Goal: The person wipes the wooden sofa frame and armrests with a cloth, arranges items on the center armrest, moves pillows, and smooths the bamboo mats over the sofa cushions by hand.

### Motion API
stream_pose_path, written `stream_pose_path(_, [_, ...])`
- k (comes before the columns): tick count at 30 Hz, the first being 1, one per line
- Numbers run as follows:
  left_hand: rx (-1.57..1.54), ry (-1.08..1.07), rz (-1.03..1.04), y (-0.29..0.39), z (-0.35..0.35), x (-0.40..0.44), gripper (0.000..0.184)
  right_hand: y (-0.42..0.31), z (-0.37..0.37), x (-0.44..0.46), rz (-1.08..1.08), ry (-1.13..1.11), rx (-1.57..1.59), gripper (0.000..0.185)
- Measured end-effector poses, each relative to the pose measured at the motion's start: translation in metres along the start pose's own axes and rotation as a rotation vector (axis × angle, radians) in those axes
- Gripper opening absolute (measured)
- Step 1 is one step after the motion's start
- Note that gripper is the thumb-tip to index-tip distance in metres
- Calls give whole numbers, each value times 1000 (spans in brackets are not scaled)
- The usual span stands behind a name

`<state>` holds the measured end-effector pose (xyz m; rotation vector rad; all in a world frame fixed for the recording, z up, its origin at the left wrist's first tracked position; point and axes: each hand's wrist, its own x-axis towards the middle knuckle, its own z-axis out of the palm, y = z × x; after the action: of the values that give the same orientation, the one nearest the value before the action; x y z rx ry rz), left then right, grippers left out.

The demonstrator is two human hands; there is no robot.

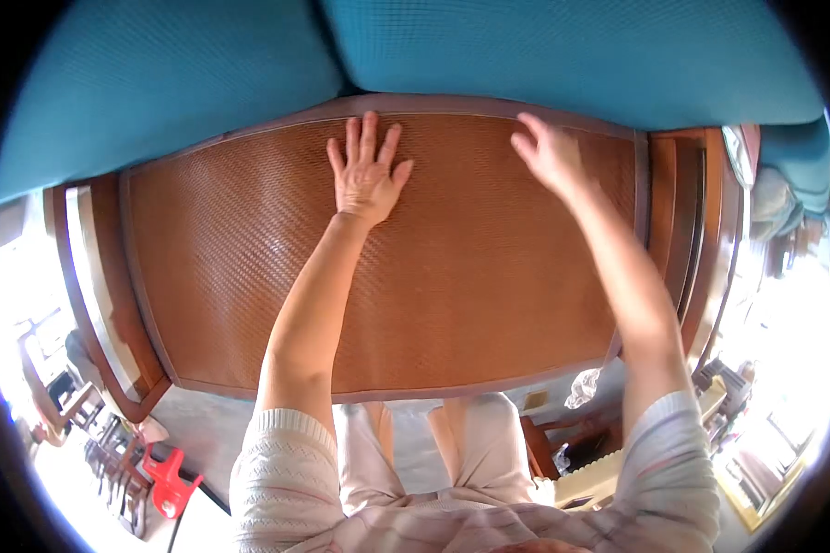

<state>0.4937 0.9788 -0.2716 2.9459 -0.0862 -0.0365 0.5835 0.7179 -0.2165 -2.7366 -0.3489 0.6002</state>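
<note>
left hand (367,189) spread flat on the woven mat (489,276), probably to steady it — right hand (553,158) apart, loosely curled near the blue cushion (572,60), contact unclear.

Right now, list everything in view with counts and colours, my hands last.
brown woven mat: one, brown, centre
blue fabric cushions: two, blue, top
brown wooden armrests: two, brown, mat's ends
red plastic seat: one, red, lower left
crumpled whitish bundle: one, whitish, below mat's right
grey floor: one, grey, below mat
blurred clutter: uncountable, mixed, both sides
beige trousers: one, beige, bottom
white knitted sleeves: two, white, bottom
left hand: one, bare, spread on mat
right hand: one, bare, over mat, contact unclear
</note>
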Motion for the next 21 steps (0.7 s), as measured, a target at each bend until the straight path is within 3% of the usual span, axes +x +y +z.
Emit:
stream_pose_path(1, [-25, -5, 25, -5, -1, -2, 56, -14, 22, -16, -20, 76, -183, 47])
stream_pose_path(2, [-51, -18, 50, -12, -2, -8, 55, -33, 46, -22, -259, 251, -335, 51])
stream_pose_path(4, [88, -45, 65, -42, -10, -14, 54, -79, 82, -17, -343, 191, -284, 54])
stream_pose_path(9, [141, -59, 45, -137, -23, -24, 55, -112, 122, 40, -225, 363, -478, 58])
stream_pose_path(16, [31, -91, 91, -148, -30, -33, 52, -115, 113, 49, -176, 317, -483, 55])
stream_pose_path(18, [70, -57, 45, -178, -40, -51, 53, -112, 114, 47, -197, 357, -464, 55])
stream_pose_path(20, [223, -151, -177, -228, -59, -70, 54, -107, 113, 46, -198, 371, -465, 55])
stream_pose_path(21, [221, -60, -227, -265, -45, -85, 57, -106, 115, 47, -199, 373, -469, 55])
